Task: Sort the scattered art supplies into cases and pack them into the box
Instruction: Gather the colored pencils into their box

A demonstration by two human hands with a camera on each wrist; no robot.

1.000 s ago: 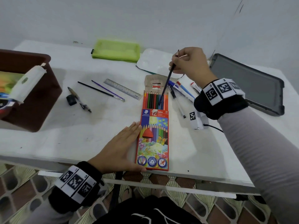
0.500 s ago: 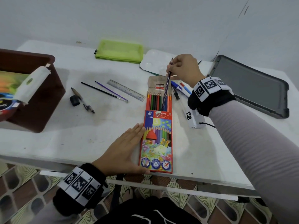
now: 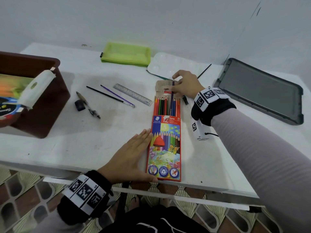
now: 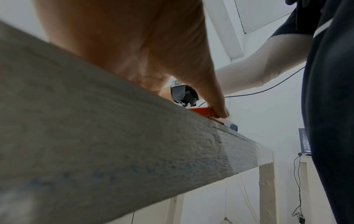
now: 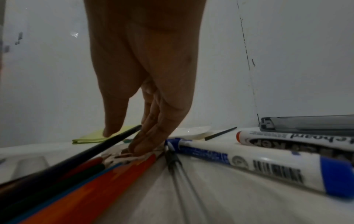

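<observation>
An orange coloured-pencil box [image 3: 165, 148] lies open on the white table [image 3: 84, 142], with a row of pencils showing at its far end. My right hand [image 3: 175, 81] pinches the top end of a dark purple pencil [image 3: 172, 98] that stands partly inside the box among the others. In the right wrist view the same pencil [image 5: 95, 150] runs between the thumb and the fingers [image 5: 149, 142]. My left hand [image 3: 134, 152] lies flat against the box's left side. Its thumb [image 4: 220, 112] rests at the box's near end.
A brown box [image 3: 42, 98] with items inside stands at the left. A green pouch [image 3: 126, 53], a white palette [image 3: 168, 64] and a grey lid [image 3: 259, 89] lie at the back. A ruler [image 3: 133, 94], two brushes [image 3: 104, 94], an eraser [image 3: 80, 105] and markers [image 5: 249, 163] are scattered.
My right hand has come down toward the box, and the purple pencil has swung from a slant into line with the others, sliding deeper. The left hand has stayed put.
</observation>
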